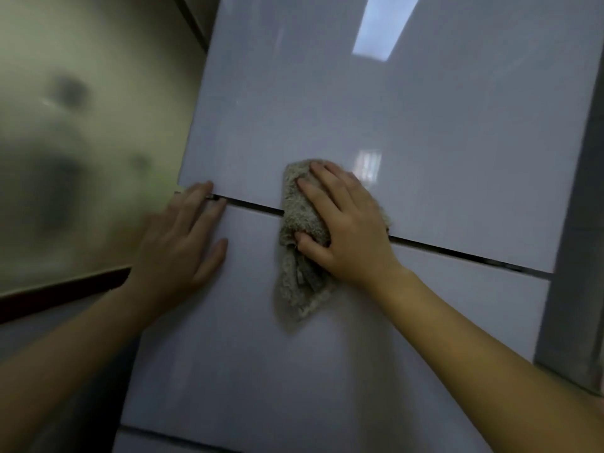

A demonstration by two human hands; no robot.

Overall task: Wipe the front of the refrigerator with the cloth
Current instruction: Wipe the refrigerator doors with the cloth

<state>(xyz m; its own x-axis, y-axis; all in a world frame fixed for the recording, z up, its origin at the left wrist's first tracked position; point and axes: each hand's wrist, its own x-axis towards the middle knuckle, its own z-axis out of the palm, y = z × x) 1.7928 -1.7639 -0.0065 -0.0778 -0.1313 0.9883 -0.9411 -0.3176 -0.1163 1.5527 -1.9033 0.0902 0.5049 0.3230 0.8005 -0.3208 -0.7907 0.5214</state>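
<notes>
One crumpled grey-beige terry cloth (302,243) lies pressed against the glossy pale lilac-grey refrigerator front (408,125), at the centre of the frame, straddling the dark horizontal gap (457,253) between the upper door and the panel below it. The right hand (346,230) lies flat over the cloth's right part, fingers spread and pointing to the upper left, thumb hooked on the cloth's middle; the cloth's lower end hangs free beneath the hand. The left hand (183,246) is empty, palm open and flat on the lower panel's left edge, left of the cloth and apart from it, fingertips reaching the gap. A blurred greenish wall (81,125) fills the left of the frame.
</notes>
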